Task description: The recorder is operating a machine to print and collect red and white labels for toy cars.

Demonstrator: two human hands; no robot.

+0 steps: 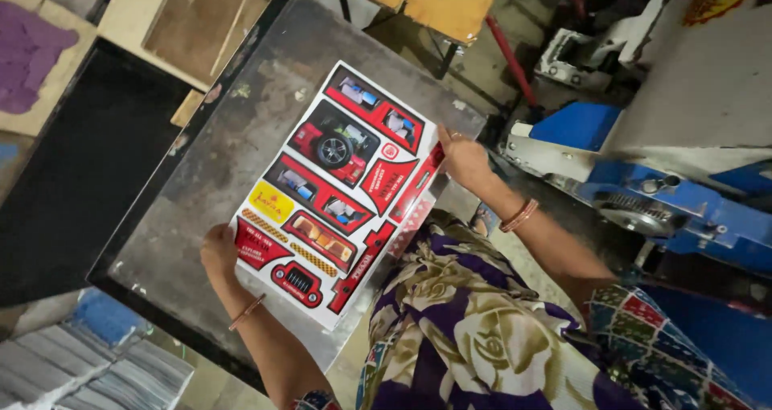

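At far left, a black panel [80, 169] lies beside a purple patch [28, 52], with a blue cloth [104, 317] and a grey stack [88, 374] below them. Next to these, a grey metal surface [233, 145], scuffed and edged in black, runs diagonally across the view. On its near part rests a printed sheet [334, 193], white-bordered and covered with red, black and yellow die-cut shapes picturing parts of a toy car; it lies flat and tilted, one end toward the person, the other toward the far edge. The left hand [219, 251], a thin bangle on its wrist, grips the sheet's lower left edge, fingers closed on the border. The right hand [462, 159], with bangles [519, 215] on its wrist, pinches the sheet's upper right edge, thumb on top. The two hands are thus well apart, each clamped on an opposite side of the sheet. Below the sheet, a floral garment [474, 321] in purple and cream fills the foreground. Above, a yellow board [426, 0] overhangs the surface's far corner. At right stands a blue and white machine [667, 153] with a toothed wheel [635, 209] showing.
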